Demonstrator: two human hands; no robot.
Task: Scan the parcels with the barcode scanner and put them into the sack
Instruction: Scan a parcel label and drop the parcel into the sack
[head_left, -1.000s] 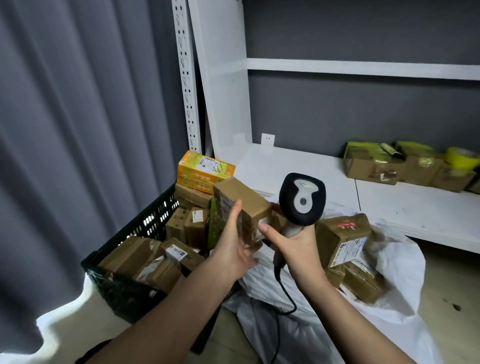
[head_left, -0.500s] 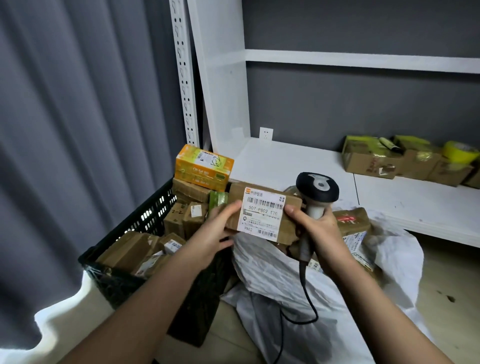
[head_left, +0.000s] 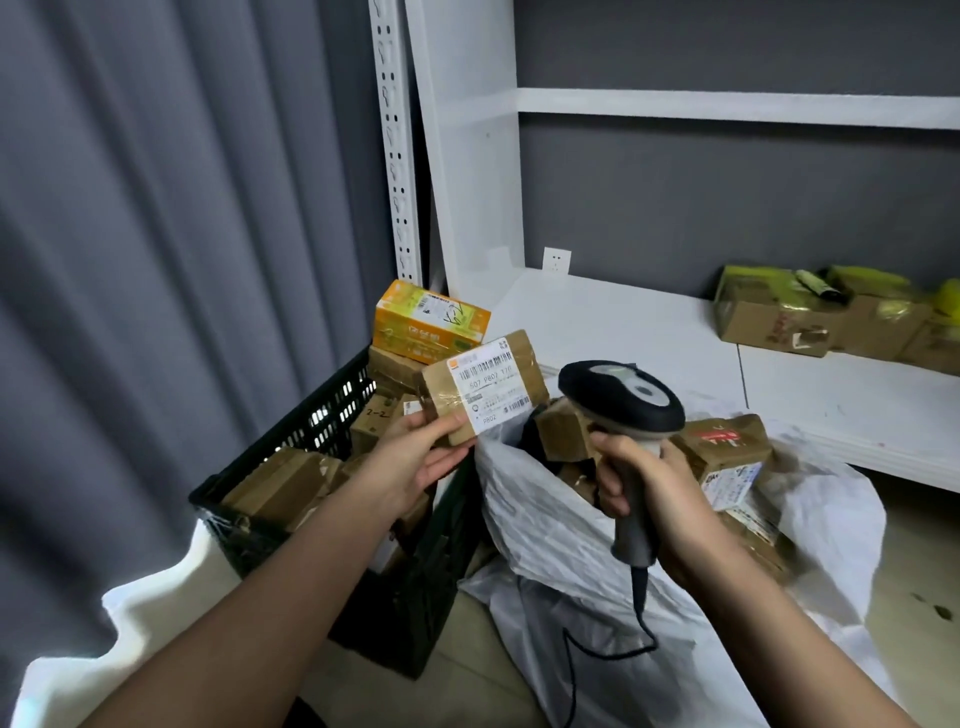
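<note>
My left hand (head_left: 415, 457) pinches the near corner of a brown cardboard parcel (head_left: 485, 387), held tilted with its white barcode label facing me. My right hand (head_left: 644, 483) grips the handle of a black and grey barcode scanner (head_left: 621, 402), whose head points toward the parcel from the right. Below them a white sack (head_left: 561, 561) stands open on the floor with several brown parcels (head_left: 722, 447) inside. A black plastic crate (head_left: 322, 415) at the left holds several more parcels, with an orange box (head_left: 428, 325) on top.
A white shelf (head_left: 623, 322) runs behind the sack, with taped cardboard boxes (head_left: 779, 325) at its far right. Grey curtains hang at the left. The scanner cable (head_left: 597, 649) trails down over the sack. The floor shows at the lower right.
My right hand has let go of the parcel's right end and drawn the scanner back to the right. My left hand alone now holds the parcel, tilted up to the left.
</note>
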